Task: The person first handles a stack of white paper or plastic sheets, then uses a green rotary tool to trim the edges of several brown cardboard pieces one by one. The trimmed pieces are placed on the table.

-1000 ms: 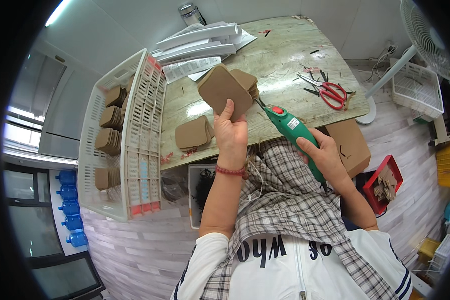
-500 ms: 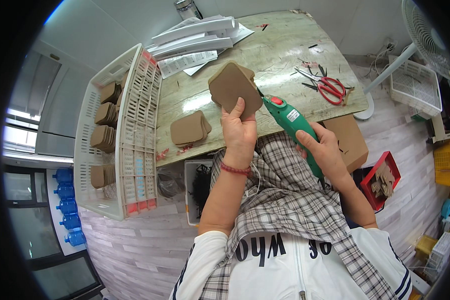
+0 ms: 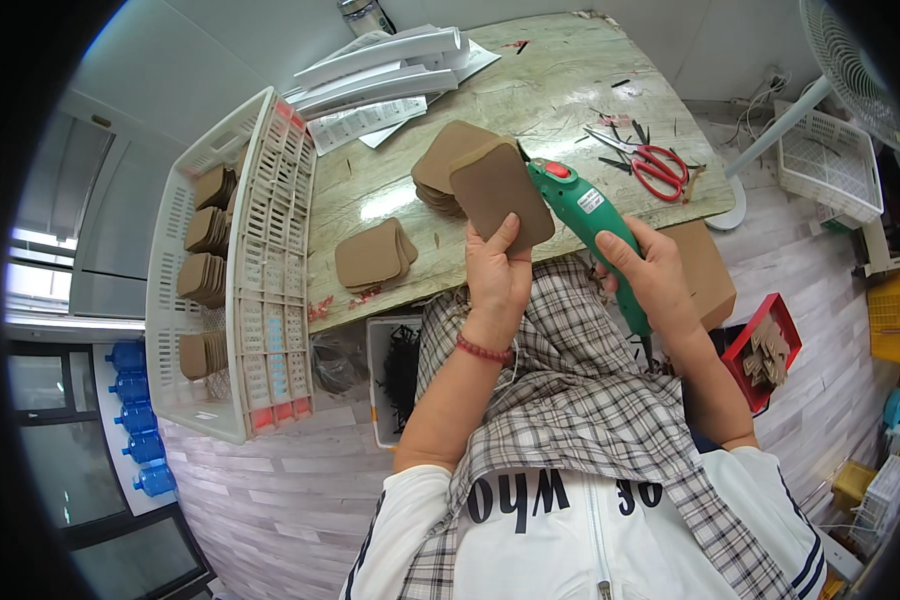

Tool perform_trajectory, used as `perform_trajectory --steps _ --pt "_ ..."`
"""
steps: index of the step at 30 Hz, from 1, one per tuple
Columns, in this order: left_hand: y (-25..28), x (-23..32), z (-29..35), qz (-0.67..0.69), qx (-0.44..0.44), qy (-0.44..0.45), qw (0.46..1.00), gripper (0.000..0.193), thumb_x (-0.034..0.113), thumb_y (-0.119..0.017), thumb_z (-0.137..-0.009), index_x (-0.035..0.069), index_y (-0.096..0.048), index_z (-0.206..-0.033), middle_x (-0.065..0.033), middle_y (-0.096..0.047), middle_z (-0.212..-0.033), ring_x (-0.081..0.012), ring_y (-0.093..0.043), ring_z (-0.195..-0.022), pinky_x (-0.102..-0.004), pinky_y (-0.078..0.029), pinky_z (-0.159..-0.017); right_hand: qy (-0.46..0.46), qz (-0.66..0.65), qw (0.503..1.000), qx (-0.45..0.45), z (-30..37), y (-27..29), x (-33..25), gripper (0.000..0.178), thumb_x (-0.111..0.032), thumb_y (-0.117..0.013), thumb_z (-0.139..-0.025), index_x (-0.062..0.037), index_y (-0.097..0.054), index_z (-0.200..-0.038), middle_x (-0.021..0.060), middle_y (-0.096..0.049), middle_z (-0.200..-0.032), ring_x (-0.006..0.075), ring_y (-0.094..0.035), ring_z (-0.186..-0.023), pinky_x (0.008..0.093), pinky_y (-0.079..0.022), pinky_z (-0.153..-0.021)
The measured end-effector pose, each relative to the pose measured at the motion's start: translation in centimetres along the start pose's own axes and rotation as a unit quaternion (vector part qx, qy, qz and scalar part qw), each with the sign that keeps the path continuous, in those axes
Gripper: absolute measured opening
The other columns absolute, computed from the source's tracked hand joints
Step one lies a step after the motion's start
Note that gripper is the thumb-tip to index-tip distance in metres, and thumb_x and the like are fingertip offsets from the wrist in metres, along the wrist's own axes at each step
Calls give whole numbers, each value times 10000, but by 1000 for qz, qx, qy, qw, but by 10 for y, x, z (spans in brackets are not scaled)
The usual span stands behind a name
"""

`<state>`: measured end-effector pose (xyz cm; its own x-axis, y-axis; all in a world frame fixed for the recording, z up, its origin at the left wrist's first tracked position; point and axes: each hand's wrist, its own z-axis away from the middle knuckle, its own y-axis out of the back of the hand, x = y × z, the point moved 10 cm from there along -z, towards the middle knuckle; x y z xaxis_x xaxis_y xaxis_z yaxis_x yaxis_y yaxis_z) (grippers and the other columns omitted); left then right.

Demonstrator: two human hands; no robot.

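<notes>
My left hand (image 3: 498,275) pinches a flat brown piece (image 3: 500,195) with rounded corners, thumb on top and fingers hidden underneath. My right hand (image 3: 650,275) is wrapped round a green handheld electric cutter (image 3: 585,210) with a red button. The cutter's dark tip is at the upper right edge of the brown piece; whether it touches I cannot tell. Just behind the piece, a stack of similar brown pieces (image 3: 445,155) lies on the table, partly covered by it. A smaller pile of brown pieces (image 3: 368,258) lies left of my left hand.
A white plastic crate (image 3: 275,250) holding brown stacks stands at the left. Papers (image 3: 380,85) lie at the table's back; red-handled scissors (image 3: 660,172) lie among dark scraps at right. A red box (image 3: 785,335) of brown scraps and a cardboard box (image 3: 705,270) are by my right arm.
The brown piece in my left hand has shifted right and tilted, showing more of the stack behind it. My right hand and the cutter have moved slightly right.
</notes>
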<state>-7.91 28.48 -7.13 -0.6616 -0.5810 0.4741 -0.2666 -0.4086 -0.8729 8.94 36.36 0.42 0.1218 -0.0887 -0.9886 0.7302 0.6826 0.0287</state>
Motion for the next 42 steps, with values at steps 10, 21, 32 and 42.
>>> perform_trajectory --steps 10,21,32,42 --pt "21 34 0 -191 -47 -3 980 399 -108 -614 -859 36 -569 -1228 -77 -665 -1143 -182 -659 -1016 -310 -565 -865 -24 16 999 -46 7 16 0 341 -276 -640 -937 14 -622 -1115 12 -587 -763 44 -520 -608 196 -427 -537" --pt "33 57 5 -360 -125 148 913 453 -113 -614 -812 -5 -589 -1251 -73 -682 -1105 -141 -657 -977 -281 -538 -865 -55 81 988 -122 21 19 19 354 -259 -678 -906 21 -624 -1115 13 -592 -754 60 -525 -603 221 -438 -548" --pt "45 37 32 -390 -116 249 879 453 -85 -630 -809 -8 -585 -1253 -62 -676 -1096 -121 -655 -939 -262 -539 -810 -62 51 987 -141 21 -3 24 329 -286 -646 -922 18 -617 -1044 19 -585 -735 64 -512 -586 217 -423 -543" --pt "47 95 13 -468 -86 99 874 202 -46 -725 -781 42 -638 -941 -5 -670 -840 -88 -617 -743 -243 -511 -698 -114 37 977 -174 26 0 31 359 -310 -684 -895 23 -644 -1023 25 -591 -720 73 -527 -575 230 -433 -529"
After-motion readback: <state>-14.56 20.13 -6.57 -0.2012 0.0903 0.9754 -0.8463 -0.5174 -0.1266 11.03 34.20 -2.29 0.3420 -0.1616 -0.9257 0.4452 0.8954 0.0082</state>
